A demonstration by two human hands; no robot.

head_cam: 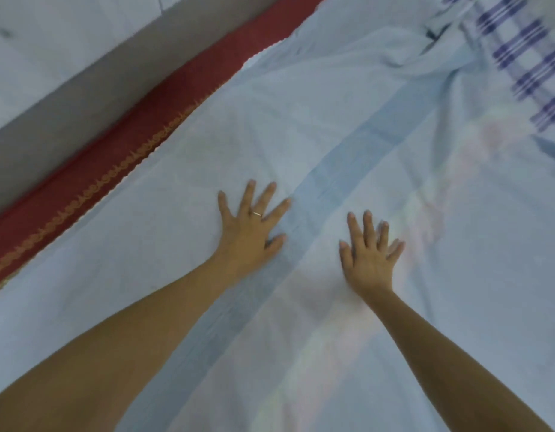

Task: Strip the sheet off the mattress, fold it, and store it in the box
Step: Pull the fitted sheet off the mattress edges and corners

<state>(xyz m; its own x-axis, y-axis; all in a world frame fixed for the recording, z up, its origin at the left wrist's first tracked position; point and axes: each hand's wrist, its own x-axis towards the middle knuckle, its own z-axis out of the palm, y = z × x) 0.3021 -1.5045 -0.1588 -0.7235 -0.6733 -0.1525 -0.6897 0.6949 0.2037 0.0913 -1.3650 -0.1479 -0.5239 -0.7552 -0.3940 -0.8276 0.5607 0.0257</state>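
Sheet (301, 135): pale blue, lying spread over the mattress (114, 145) with shallow wrinkles, bunched only at the mattress's far end. Only a red strip of mattress with gold trim shows, along its left side; the sheet's edge lies loose on top of that strip and does not look tucked in. Long axis of the sheet, judged by the darker stripe (347, 157) in the weave, runs parallel to the red side, from the near end away to the far end. Floor (51, 42): pale tile beyond the red side. Checked cloth (525, 67): blue and white, at the far end of the mattress, on the side away from the red strip, touching or overlapping the bunched sheet; which of the two, cannot tell. Box: not in view. Left hand (251, 226): palm down, fingers spread, flat on the sheet, gripping nothing, between the red side and the stripe. Right hand (369, 254): same posture, flat and spread, on the other side of the stripe, farther from the red side. Ring (256, 214) on a left finger. Judgement: stripping not yet done, with no fold visible. The loose edge lies left of both hands, so the left hand is nearer to take it, and any pull across would run at right angles to the stripe.
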